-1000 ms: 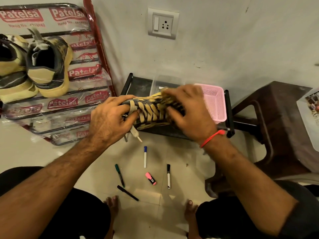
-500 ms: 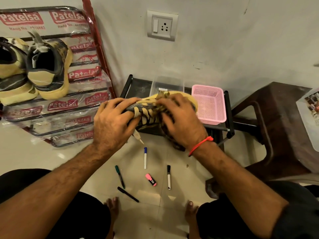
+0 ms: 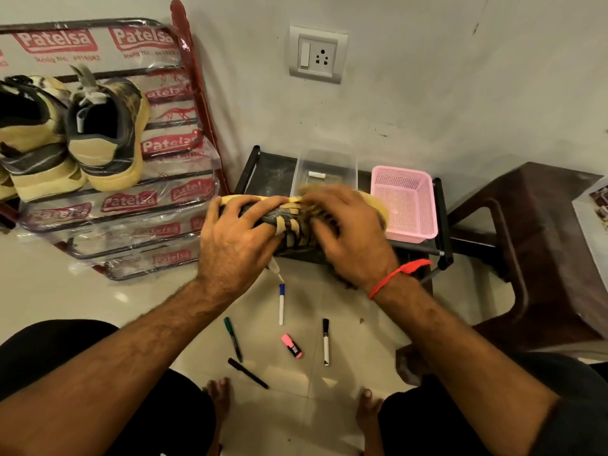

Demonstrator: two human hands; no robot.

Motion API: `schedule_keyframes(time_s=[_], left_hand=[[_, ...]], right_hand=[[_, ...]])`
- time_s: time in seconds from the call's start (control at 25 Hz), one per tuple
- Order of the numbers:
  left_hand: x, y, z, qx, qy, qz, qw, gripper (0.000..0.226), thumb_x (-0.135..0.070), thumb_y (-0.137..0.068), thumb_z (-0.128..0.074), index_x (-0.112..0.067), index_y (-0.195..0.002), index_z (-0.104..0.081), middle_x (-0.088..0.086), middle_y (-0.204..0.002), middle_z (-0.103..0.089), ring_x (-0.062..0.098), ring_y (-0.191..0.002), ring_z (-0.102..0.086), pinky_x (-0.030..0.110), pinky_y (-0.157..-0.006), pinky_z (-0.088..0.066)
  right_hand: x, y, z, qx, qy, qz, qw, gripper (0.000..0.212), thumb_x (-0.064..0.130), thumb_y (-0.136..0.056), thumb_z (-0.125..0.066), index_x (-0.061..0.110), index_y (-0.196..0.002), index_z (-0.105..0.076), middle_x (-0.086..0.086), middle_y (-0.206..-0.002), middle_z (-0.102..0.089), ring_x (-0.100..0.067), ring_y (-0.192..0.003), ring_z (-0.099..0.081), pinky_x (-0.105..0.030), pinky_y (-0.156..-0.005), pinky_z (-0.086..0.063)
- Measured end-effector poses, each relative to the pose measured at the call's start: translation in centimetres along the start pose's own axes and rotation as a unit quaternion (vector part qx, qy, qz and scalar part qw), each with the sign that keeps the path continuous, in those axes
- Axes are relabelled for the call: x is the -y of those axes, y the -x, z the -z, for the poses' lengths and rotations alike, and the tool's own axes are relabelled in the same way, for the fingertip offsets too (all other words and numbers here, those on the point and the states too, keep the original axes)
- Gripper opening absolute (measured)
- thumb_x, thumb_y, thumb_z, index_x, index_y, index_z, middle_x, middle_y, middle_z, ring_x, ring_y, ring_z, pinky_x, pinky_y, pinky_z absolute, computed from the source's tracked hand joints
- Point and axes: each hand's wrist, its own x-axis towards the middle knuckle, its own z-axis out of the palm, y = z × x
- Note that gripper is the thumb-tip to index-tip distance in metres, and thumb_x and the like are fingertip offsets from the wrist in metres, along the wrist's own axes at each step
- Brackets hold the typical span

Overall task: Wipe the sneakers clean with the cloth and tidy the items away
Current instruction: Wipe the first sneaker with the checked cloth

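A dark sneaker (image 3: 289, 225) with yellow laces and a yellow sole is held in the air over the low black shelf (image 3: 263, 172). My left hand (image 3: 237, 245) grips its left end. My right hand (image 3: 348, 238) presses on the laced top, blurred by motion, with a dark cloth (image 3: 343, 279) bunched under the palm and hanging a little below it. Two more dark and yellow sneakers (image 3: 105, 136) (image 3: 29, 139) stand heel-out on the plastic-wrapped shoe rack (image 3: 138, 232) at the left.
A pink basket (image 3: 408, 205) and a clear tub (image 3: 325, 166) sit on the black shelf. Several markers lie on the floor tiles, among them a blue one (image 3: 281, 304), a green one (image 3: 233, 339) and a pink highlighter (image 3: 292, 345). A brown plastic chair (image 3: 543, 245) stands at the right.
My right hand has rubbed back and forth along the laces with the cloth. The sneaker has rolled so more of its yellow sole edge shows. My left hand keeps its grip.
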Motion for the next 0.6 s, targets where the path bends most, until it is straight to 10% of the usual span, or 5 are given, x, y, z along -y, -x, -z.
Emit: schedule_keyframes(time_s=[0.12, 0.28, 0.6], left_hand=[[0.0, 0.1, -0.1, -0.008, 0.026, 0.001, 1.0, 0.032, -0.032, -0.092, -0.057, -0.009, -0.111, -0.068, 0.017, -0.117, -0.071, 0.042, -0.108, -0.065, 0.065, -0.091, -0.05], [0.4, -0.3, 0.1, -0.001, 0.01, 0.01, 1.0, 0.028, -0.031, -0.095, -0.058, -0.01, -0.089, -0.076, 0.003, -0.131, -0.068, 0.037, -0.109, -0.063, 0.059, -0.089, -0.048], [0.6, -0.3, 0.1, -0.009, -0.005, -0.02, 1.0, 0.021, -0.029, -0.092, -0.065, -0.011, -0.087, -0.076, 0.004, -0.131, -0.068, 0.04, -0.11, -0.063, 0.067, -0.096, -0.044]], right_hand=[[3.7, 2.0, -1.3, 0.029, -0.038, 0.13, 0.99, 0.034, 0.006, -0.089, -0.063, 0.007, -0.122, -0.065, -0.012, -0.129, -0.06, -0.025, -0.122, -0.052, -0.033, -0.11, -0.037], [-0.4, 0.4, -0.4, -0.001, 0.014, 0.004, 1.0, 0.035, 0.008, -0.087, -0.061, 0.01, -0.121, -0.065, -0.009, -0.123, -0.062, -0.025, -0.115, -0.053, -0.043, -0.103, -0.043], [0.3, 0.2, -0.2, 0.011, -0.01, 0.026, 1.0, 0.032, 0.008, -0.086, -0.063, 0.011, -0.118, -0.068, -0.008, -0.121, -0.064, -0.025, -0.115, -0.056, -0.042, -0.102, -0.045]])
